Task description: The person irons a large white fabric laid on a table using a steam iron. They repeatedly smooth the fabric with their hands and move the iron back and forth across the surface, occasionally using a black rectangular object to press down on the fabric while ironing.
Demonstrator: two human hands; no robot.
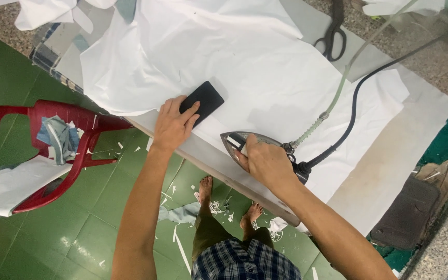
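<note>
Iron (255,148) sits flat near the front edge of the worktop (208,161), soleplate down on the white cloth (245,67), and the right hand (268,163) is wrapped tight round its handle, fingers closed over the top. From the back of the iron a black cord (356,98) and a pale green hose (338,91) run up and away across the cloth toward the far right corner. Over on the left, the left hand (172,127) lies flat with fingers spread, fingertips pressing on a black rectangular block (203,101) that rests on the cloth just beside the iron's nose. Cloth lies spread over most of the worktop, bunched and folded at the far side. Black scissors (332,33) lie at the far edge, well apart from both hands. Below the worktop, 2 bare feet (229,205) stand on the green floor (79,223) among white scraps. A red plastic chair (53,155) stands to the left, carrying white fabric and some blue-grey pieces.
</note>
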